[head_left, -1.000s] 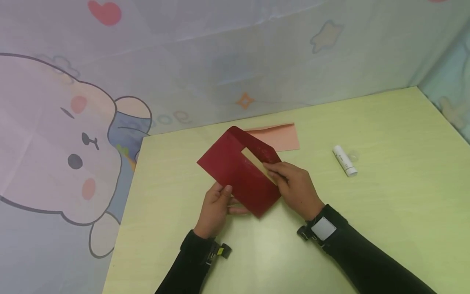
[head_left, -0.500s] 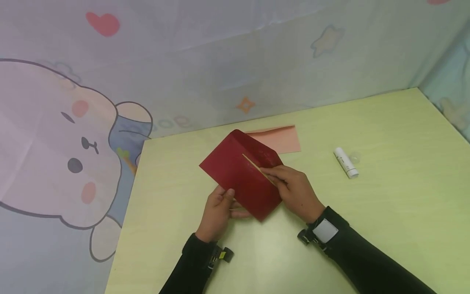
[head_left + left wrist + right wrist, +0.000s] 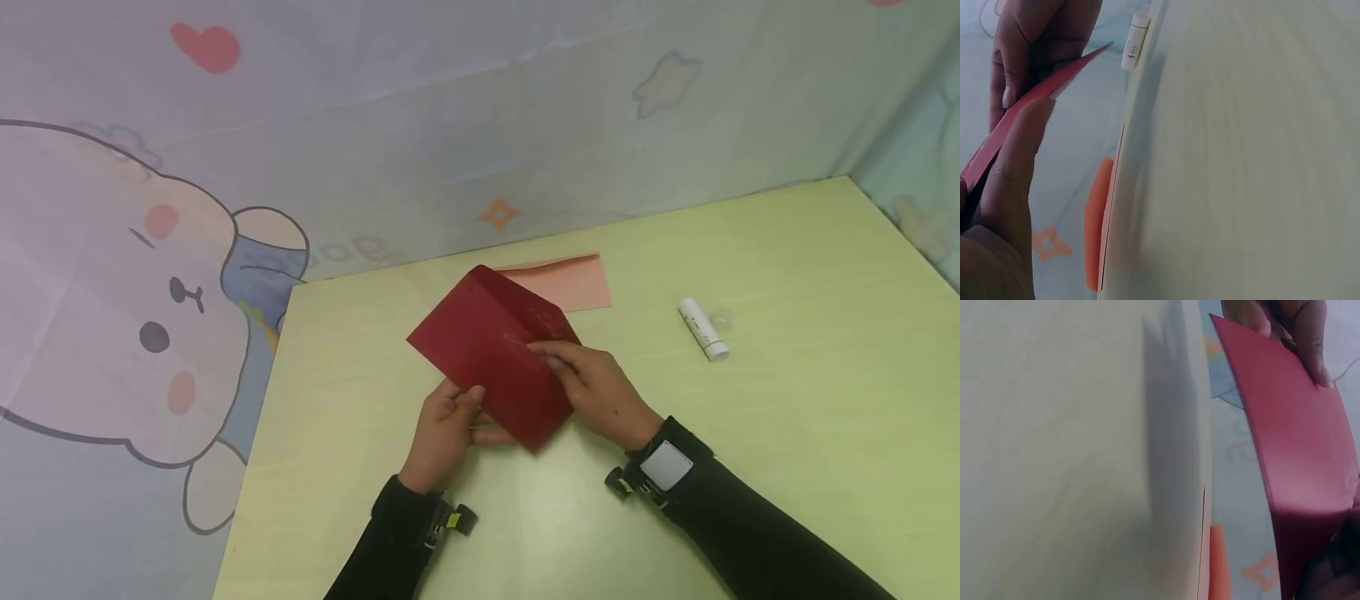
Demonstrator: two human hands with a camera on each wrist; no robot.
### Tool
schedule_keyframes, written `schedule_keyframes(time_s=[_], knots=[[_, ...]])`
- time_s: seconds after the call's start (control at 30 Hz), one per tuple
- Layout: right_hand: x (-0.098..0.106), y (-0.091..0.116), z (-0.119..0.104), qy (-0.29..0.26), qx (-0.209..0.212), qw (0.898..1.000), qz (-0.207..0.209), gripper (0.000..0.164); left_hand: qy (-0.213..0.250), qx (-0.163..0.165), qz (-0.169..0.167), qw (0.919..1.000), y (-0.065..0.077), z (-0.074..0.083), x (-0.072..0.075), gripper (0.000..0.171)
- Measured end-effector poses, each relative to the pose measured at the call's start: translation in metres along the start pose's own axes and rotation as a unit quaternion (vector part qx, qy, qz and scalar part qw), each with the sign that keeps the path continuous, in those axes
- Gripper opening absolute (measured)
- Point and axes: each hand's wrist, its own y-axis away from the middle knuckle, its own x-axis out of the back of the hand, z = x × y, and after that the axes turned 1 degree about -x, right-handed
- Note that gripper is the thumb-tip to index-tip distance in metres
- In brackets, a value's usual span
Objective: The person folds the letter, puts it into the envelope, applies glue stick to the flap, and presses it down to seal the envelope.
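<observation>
A red envelope [image 3: 480,350] with its flap raised is held tilted above the table, in the middle of the head view. My left hand [image 3: 442,433] grips its lower left edge, thumb on the near face and fingers behind. At the mouth on the right side, my right hand [image 3: 603,396] pinches with thumb and index finger. The yellow card is hidden inside the pocket. In the left wrist view the envelope [image 3: 1029,100] shows nearly edge-on. The right wrist view has its broad back face [image 3: 1291,419], gripped at the top by the left fingers.
A pink envelope [image 3: 577,287] lies on the table behind the red one, partly covered by it. To the right lies a white glue stick [image 3: 703,329], with a small clear cap [image 3: 722,318] beside it. A printed curtain [image 3: 420,142] borders the table's back edge.
The yellow card's visible strip narrowed and then vanished into the red envelope as my right fingers moved down at the mouth. My left hand kept its grip.
</observation>
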Motion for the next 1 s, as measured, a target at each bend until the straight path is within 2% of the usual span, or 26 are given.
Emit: schedule_keyframes(time_s=[0.13, 0.2, 0.27, 0.33, 0.4, 0.5, 0.57, 0.63, 0.7, 0.9, 1.0], knots=[[0.002, -0.001, 0.000, 0.009, 0.020, 1.000, 0.004, 0.037, 0.004, -0.008, 0.006, 0.9999, -0.003, 0.000, 0.000, 0.038], [0.005, -0.003, 0.002, 0.031, 0.037, 0.998, 0.031, 0.042, 0.004, -0.008, 0.019, 0.9998, -0.004, 0.000, -0.001, 0.036], [0.008, -0.003, 0.004, 0.055, 0.046, 0.994, 0.076, 0.047, 0.010, -0.008, 0.033, 0.9994, -0.005, 0.000, -0.001, 0.035], [0.011, -0.003, 0.007, 0.070, 0.032, 0.990, 0.121, 0.051, 0.027, -0.010, 0.049, 0.9984, -0.005, 0.001, -0.002, 0.034], [0.012, -0.001, 0.011, 0.049, 0.001, 0.990, 0.135, 0.057, 0.047, -0.016, 0.057, 0.9972, -0.004, 0.001, -0.002, 0.036], [0.013, 0.002, 0.015, -0.058, -0.056, 0.993, 0.081, 0.059, 0.081, -0.023, 0.050, 0.9953, -0.004, 0.001, -0.003, 0.041], [0.013, 0.003, 0.017, -0.124, -0.089, 0.988, 0.033, 0.054, 0.090, -0.024, 0.038, 0.9949, -0.004, 0.000, -0.004, 0.044], [0.014, 0.003, 0.019, -0.164, -0.104, 0.981, -0.001, 0.045, 0.095, -0.026, 0.032, 0.9946, -0.003, 0.000, -0.003, 0.045], [0.017, 0.003, 0.021, -0.161, -0.105, 0.981, -0.012, 0.040, 0.095, -0.029, 0.043, 0.9941, -0.003, 0.002, -0.001, 0.045], [0.032, 0.005, 0.026, -0.099, -0.106, 0.989, -0.012, 0.040, 0.087, -0.029, 0.134, 0.9867, -0.001, 0.010, 0.017, 0.029], [0.039, 0.006, 0.029, -0.070, -0.105, 0.992, -0.011, 0.042, 0.078, -0.034, 0.144, 0.9859, -0.001, 0.011, 0.024, 0.018]])
